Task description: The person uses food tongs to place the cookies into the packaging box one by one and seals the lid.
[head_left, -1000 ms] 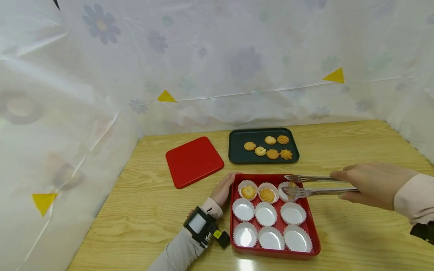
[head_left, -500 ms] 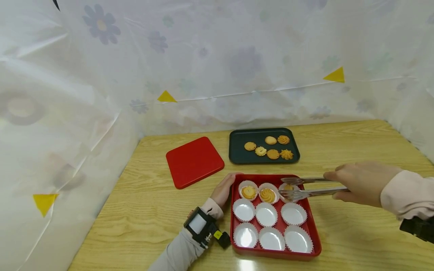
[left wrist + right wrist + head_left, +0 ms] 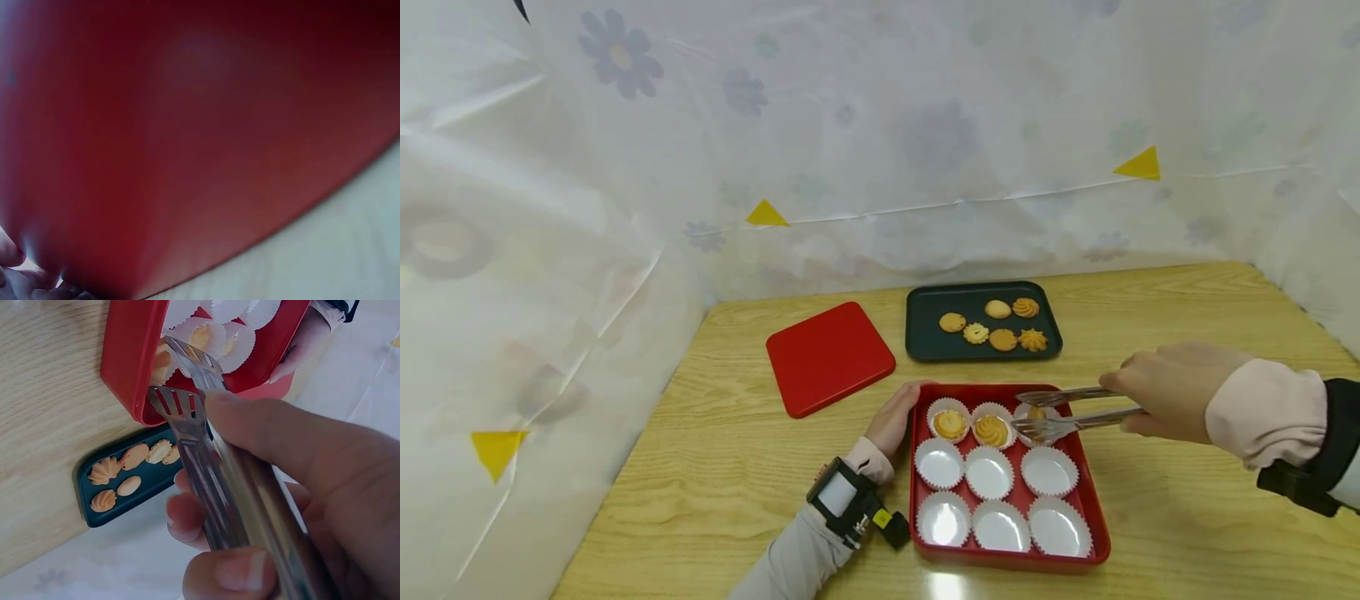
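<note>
My right hand holds a pair of metal serving tongs, thumb and fingers on their arms. The slotted tong ends stand apart over the back right paper cup of the red box. In that cup a cookie shows beside the tong tips, partly covered by them in the head view. A round cookie and a swirled cookie sit in the other two back cups. My left hand rests with extended fingers along the box's left wall. The left wrist view is mostly filled by the box wall.
Several white paper cups in the middle and front rows hold nothing. Behind the box, a dark green tray carries several cookies. A flat red lid lies to the left on the wooden table.
My right hand and the tongs have shifted a little left and turned slightly over the back right cup. The cookie there sits further left. My left hand and the box have stayed put.
</note>
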### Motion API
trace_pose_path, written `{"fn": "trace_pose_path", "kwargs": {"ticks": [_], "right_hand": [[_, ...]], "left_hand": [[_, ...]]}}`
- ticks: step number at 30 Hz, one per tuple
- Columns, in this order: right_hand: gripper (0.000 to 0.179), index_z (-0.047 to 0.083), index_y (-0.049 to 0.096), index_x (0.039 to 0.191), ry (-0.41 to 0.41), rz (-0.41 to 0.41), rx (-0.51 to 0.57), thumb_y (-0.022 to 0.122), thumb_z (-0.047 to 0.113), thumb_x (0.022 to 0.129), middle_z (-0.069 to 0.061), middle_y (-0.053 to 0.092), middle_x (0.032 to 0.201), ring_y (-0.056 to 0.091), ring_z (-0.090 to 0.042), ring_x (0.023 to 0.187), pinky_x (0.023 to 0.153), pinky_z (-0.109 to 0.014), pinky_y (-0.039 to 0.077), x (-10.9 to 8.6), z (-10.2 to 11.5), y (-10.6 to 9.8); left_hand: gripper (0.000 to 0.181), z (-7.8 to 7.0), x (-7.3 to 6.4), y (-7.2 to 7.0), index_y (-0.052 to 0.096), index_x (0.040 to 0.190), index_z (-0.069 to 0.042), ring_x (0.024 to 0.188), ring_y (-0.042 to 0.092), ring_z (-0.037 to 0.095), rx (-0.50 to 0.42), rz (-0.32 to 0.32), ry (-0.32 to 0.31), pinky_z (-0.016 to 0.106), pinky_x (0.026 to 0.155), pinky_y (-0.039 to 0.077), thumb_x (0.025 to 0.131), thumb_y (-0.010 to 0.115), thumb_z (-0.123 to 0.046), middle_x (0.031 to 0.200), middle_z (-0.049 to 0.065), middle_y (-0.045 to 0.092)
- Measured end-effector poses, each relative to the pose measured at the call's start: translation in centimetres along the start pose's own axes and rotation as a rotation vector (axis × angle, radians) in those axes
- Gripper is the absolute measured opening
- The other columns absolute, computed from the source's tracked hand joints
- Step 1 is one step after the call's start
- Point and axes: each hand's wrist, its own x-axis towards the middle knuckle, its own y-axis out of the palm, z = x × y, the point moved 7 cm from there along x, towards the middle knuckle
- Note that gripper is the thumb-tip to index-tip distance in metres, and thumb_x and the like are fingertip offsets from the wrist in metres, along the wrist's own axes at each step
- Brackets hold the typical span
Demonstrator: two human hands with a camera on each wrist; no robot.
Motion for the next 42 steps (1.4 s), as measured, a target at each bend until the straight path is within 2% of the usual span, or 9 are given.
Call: {"fn": "trace_pose_path", "kwargs": {"ticks": [7,16,22,26,30,32,36,39,42], "right_hand": [[0.043,0.010,0.068,0.107,-0.008,0.001,0.054,0.079,0.038,0.077,0.001,0.068,0.087,0.058,-0.012,0.063,0.057,-0.037,0.052,0.3,0.0,0.3],[0.042,0.010,0.068,0.107,-0.015,-0.034,0.065,0.079,0.038,0.078,-0.002,0.070,0.090,0.064,-0.019,0.068,0.062,-0.042,0.054,0.3,-0.2,0.3],[0.043,0.009,0.068,0.109,-0.016,-0.046,0.081,0.078,0.038,0.078,-0.003,0.071,0.092,0.064,-0.018,0.068,0.062,-0.042,0.054,0.2,-0.4,0.2],[0.048,0.007,0.068,0.113,-0.007,-0.044,0.103,0.077,0.039,0.079,-0.007,0.071,0.098,0.068,-0.025,0.077,0.068,-0.047,0.055,0.1,-0.8,-0.2],[0.052,0.003,0.068,0.116,-0.028,-0.088,0.143,0.076,0.040,0.080,-0.012,0.071,0.103,0.069,-0.028,0.086,0.075,-0.050,0.055,0.4,-1.1,-1.0],[0.053,0.001,0.067,0.117,-0.048,-0.117,0.175,0.075,0.039,0.081,-0.012,0.071,0.104,0.070,-0.026,0.087,0.077,-0.049,0.055,0.7,-1.3,-1.5],[0.055,-0.001,0.066,0.119,-0.060,-0.162,0.246,0.074,0.040,0.083,-0.004,0.071,0.099,0.066,-0.013,0.078,0.074,-0.039,0.056,1.5,-1.7,-2.1],[0.060,-0.002,0.063,0.124,-0.031,-0.186,0.294,0.071,0.043,0.085,0.004,0.068,0.089,0.055,-0.004,0.068,0.066,-0.031,0.051,2.3,-2.2,-2.2],[0.062,-0.003,0.060,0.126,-0.002,-0.228,0.328,0.071,0.041,0.085,0.003,0.069,0.089,0.053,-0.005,0.066,0.066,-0.031,0.050,3.0,-2.7,-2.2]], "left_hand": [[0.040,0.1,0.0,-0.1,0.056,0.134,-0.013,0.118,0.048,0.020,0.007,-0.004,-0.018,0.045,0.109,0.031,0.105,0.036,-0.033,0.130,0.007,0.057],[0.041,-0.1,0.1,0.1,0.054,0.135,-0.009,0.121,0.048,0.022,-0.008,0.002,0.022,0.039,0.106,0.032,0.105,0.035,-0.030,0.132,0.010,0.056],[0.041,-0.1,0.0,0.1,0.054,0.135,-0.010,0.120,0.048,0.021,-0.013,0.005,0.012,0.040,0.106,0.033,0.105,0.035,-0.031,0.131,0.010,0.056],[0.041,0.1,0.0,0.1,0.055,0.134,-0.011,0.118,0.048,0.020,-0.026,0.004,-0.004,0.040,0.105,0.033,0.105,0.034,-0.031,0.130,0.008,0.056],[0.040,0.2,0.1,0.0,0.055,0.134,-0.012,0.117,0.048,0.019,-0.032,0.000,-0.010,0.040,0.105,0.034,0.105,0.035,-0.031,0.129,0.008,0.057],[0.040,0.3,0.1,0.0,0.056,0.133,-0.012,0.117,0.048,0.018,-0.038,-0.001,-0.011,0.040,0.104,0.034,0.105,0.035,-0.031,0.129,0.007,0.057],[0.041,0.3,0.1,0.0,0.055,0.134,-0.011,0.117,0.049,0.019,-0.037,0.000,-0.004,0.039,0.104,0.035,0.105,0.035,-0.031,0.130,0.008,0.057],[0.041,0.2,0.1,0.1,0.055,0.134,-0.010,0.117,0.049,0.019,-0.032,-0.002,0.000,0.039,0.104,0.035,0.105,0.036,-0.031,0.130,0.009,0.057],[0.041,0.2,0.0,0.1,0.055,0.134,-0.010,0.117,0.049,0.020,-0.032,-0.005,-0.001,0.039,0.104,0.035,0.105,0.036,-0.031,0.130,0.010,0.057]]}}
